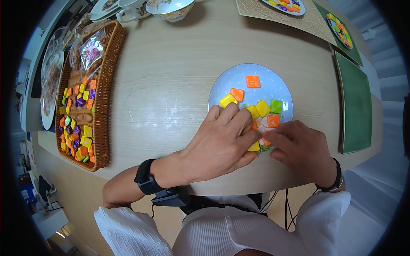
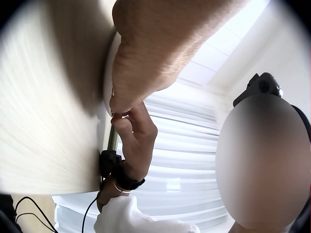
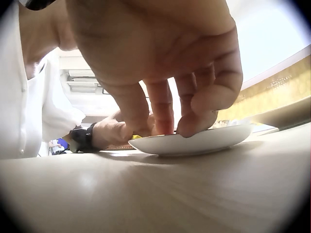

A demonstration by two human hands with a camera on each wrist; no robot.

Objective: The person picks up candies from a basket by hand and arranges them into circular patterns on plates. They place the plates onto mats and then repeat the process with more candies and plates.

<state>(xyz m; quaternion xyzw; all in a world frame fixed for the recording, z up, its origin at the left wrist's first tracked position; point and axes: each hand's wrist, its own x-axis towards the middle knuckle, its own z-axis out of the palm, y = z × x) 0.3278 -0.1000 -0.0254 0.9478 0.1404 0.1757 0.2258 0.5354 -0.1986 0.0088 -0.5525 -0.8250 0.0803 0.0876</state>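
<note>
A pale blue plate [image 1: 230,79] near the table's front edge holds several orange, yellow and green wrapped squares, among them an orange square [image 1: 253,82] towards its far side. My left hand [image 1: 222,143] reaches over its near left part with bent fingers; its fingertips are among the squares. From the right, my right hand [image 1: 305,149] comes in with its index finger and thumb by a low orange square [image 1: 273,121]. In the right wrist view its bent fingers point down at the white plate rim [image 3: 194,145]. What lies between the fingertips of either hand is hidden.
A wicker basket [image 1: 112,64] with more coloured squares and clear packets stands at the left. At the back are a floral bowl [image 1: 171,9] and a cup [image 1: 132,9]. A green tray [image 1: 355,102] lies at the right, with further plates of squares behind it.
</note>
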